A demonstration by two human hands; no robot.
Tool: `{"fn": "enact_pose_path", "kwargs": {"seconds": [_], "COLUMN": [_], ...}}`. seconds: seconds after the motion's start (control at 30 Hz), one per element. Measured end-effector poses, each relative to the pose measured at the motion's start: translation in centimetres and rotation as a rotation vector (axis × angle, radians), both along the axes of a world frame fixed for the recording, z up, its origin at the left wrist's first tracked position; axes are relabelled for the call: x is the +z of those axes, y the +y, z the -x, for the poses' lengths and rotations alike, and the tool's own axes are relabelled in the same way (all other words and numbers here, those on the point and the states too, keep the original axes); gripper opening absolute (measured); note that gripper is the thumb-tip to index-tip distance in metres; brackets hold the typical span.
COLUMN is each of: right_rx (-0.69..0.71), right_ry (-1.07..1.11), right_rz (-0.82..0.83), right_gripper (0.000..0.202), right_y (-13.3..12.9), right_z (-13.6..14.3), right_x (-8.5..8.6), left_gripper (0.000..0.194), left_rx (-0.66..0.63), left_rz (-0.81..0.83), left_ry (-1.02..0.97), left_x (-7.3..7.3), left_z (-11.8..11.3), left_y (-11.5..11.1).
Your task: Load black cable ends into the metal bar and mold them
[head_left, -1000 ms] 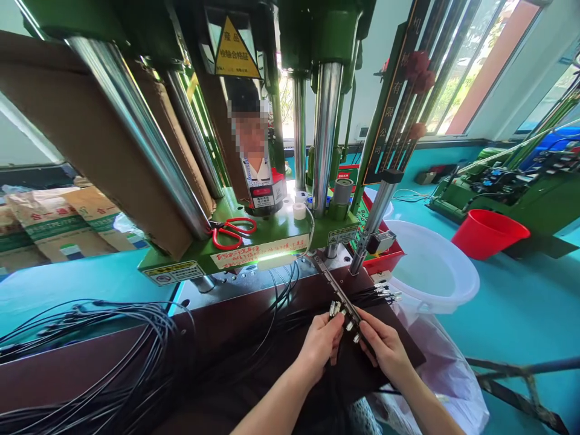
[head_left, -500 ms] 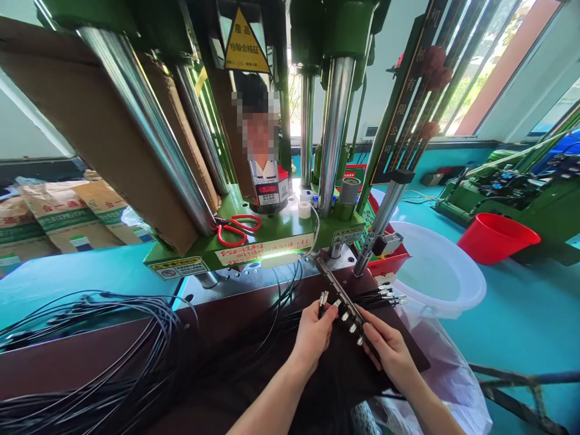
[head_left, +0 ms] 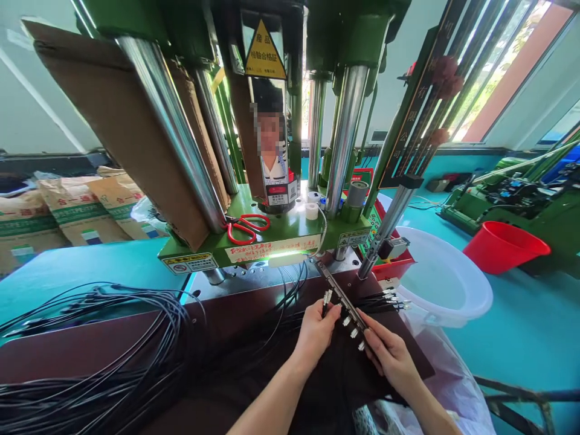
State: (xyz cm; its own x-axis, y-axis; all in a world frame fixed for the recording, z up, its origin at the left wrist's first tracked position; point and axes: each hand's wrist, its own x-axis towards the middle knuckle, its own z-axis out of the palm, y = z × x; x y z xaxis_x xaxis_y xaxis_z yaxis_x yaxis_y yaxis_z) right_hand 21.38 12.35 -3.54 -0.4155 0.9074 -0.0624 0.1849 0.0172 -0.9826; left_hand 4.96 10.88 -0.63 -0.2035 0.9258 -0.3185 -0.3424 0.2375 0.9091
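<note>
My left hand (head_left: 319, 329) is closed round black cables whose metal connector ends (head_left: 327, 297) stick up above the fingers. Its fingertips are at the left edge of a long dark metal bar (head_left: 339, 291). The bar runs slantwise from the press bed down to my right hand (head_left: 385, 347), whose thumb and fingers grip its near end. Several silvery connectors (head_left: 354, 333) stick out along the bar's left side between the hands. More cables with metal ends (head_left: 390, 297) lie on the brown table to the right of the bar.
The green press (head_left: 290, 232) stands ahead, with red-handled scissors (head_left: 247, 228) on it. Black cables (head_left: 149, 326) cover the brown table (head_left: 54, 356) at left. A white tub (head_left: 446, 278) and red bucket (head_left: 507, 248) are at right. A person (head_left: 272, 145) shows behind the press.
The view has shifted, so the press appears a little farther right. My left fingertips no longer show the connector that was between them at the bar; both hands keep nearly the same place.
</note>
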Motion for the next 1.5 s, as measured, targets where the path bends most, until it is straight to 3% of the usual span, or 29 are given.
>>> {"fn": "enact_pose_path", "kwargs": {"seconds": [0.17, 0.27, 0.43, 0.6, 0.77, 0.97, 1.07, 1.2, 1.5], "right_rx": [-0.037, -0.026, 0.003, 0.028, 0.1, 0.074, 0.066, -0.003, 0.031], "right_ry": [0.046, 0.053, 0.072, 0.059, 0.006, 0.057, 0.105, 0.152, 0.157], "right_rz": [0.07, 0.083, 0.077, 0.088, 0.019, 0.068, 0.09, 0.103, 0.093], "right_gripper": [0.058, 0.055, 0.051, 0.05, 0.051, 0.048, 0.046, 0.044, 0.04], "right_y": [0.2, 0.3, 0.5, 0.5, 0.5, 0.7, 0.6, 0.3, 0.3], "right_z": [-0.1, -0.3, -0.6, -0.8, -0.7, -1.1, -1.2, -1.1, -1.3], "right_x": [0.3, 0.3, 0.1, 0.4, 0.3, 0.0, 0.3, 0.7, 0.2], "left_gripper": [0.043, 0.042, 0.038, 0.04, 0.043, 0.05, 0.052, 0.05, 0.05], "left_rx": [0.04, -0.033, -0.242, -0.267, -0.274, -0.266, -0.298, -0.405, -0.477], "left_rz": [-0.068, -0.103, -0.051, -0.063, -0.074, -0.149, -0.14, -0.132, -0.102], "left_ry": [0.238, 0.346, 0.263, 0.36, 0.331, 0.428, 0.361, 0.115, -0.095], "left_x": [-0.7, -1.1, -0.8, -0.1, 0.1, 0.1, 1.1, 2.0, 1.2], "left_z": [1.2, 1.6, 1.7, 2.1, 2.2, 3.2, 3.8, 4.0, 4.2], "left_y": [0.5, 0.6, 0.4, 0.3, 0.3, 0.4, 0.2, -0.2, -0.1]}}
